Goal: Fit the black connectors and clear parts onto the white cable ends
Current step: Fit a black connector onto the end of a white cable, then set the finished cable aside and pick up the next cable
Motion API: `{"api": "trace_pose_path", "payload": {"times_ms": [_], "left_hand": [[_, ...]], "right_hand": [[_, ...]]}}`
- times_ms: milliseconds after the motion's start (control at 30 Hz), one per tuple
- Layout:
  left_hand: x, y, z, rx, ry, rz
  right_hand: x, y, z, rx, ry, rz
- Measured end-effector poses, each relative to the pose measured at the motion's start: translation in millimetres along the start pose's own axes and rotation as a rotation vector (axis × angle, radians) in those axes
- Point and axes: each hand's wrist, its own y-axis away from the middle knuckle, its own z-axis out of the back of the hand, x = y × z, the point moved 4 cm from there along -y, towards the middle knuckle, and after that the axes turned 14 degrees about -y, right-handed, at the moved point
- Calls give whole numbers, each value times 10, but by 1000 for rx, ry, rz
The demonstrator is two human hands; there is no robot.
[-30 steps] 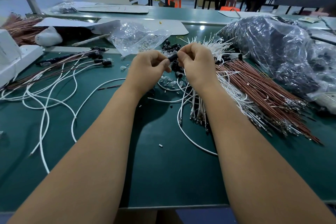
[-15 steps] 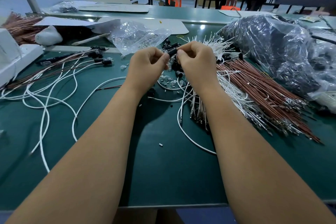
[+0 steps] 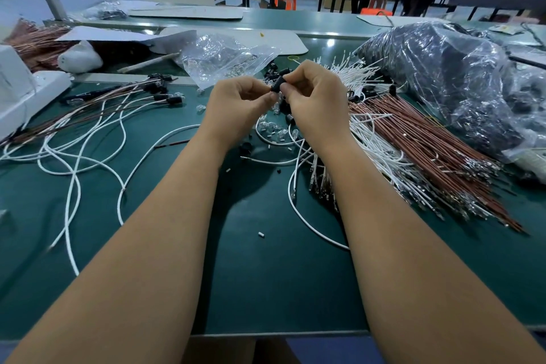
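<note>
My left hand (image 3: 239,109) and my right hand (image 3: 317,103) meet above the green mat, and both pinch one black connector (image 3: 277,86) between their fingertips. A white cable (image 3: 298,210) loops on the mat below my right wrist; its end is hidden behind my hands. Loose clear parts (image 3: 273,131) lie under my hands, with spare black connectors (image 3: 273,71) just behind them. Finished cables with black connectors (image 3: 165,89) lie at the left.
A thick bundle of white and brown wires (image 3: 413,145) fans out on the right beside a large plastic bag (image 3: 449,80). A small clear bag (image 3: 224,59) sits behind my hands. A white device (image 3: 20,91) stands at the far left. Loose white cables (image 3: 74,151) sprawl left.
Both hands lifted slightly and drew closer, still working the black connector between the fingertips.
</note>
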Motion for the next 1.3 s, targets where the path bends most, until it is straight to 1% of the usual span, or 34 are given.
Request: {"api": "trace_pose_path", "payload": {"times_ms": [133,200,267,400,467,567,767,867,1000,1100,1300], "left_hand": [[-34,-5,5,-19,-29,-45],[-69,3,-12,-15,-72,-83],[-89,8,-30,-6,-155,-109],[-92,5,-20,-11,-284,-153],[-69,-5,-12,-10,-339,-134],[-40,-6,-3,0,-360,-84],[21,16,-24,-26,-474,-8],[48,22,-12,-6,-420,-23],[15,37,51,-36,-155,-85],[15,41,63,-58,-16,-80],[27,25,59,-76,14,-62]], "right_hand": [[-7,0,-33,17,-64,-69],[-34,-3,-62,74,-55,-109],[-51,-3,-81,128,-13,-111],[-57,5,-79,124,18,-100],[-69,15,-91,123,17,-105],[-81,26,-107,129,33,-90],[-101,36,-127,144,72,-69],[-94,32,-118,144,54,-69],[-76,7,-115,182,-143,-122],[-38,27,-165,226,-263,-130],[-6,46,-154,216,-351,-161]]}}
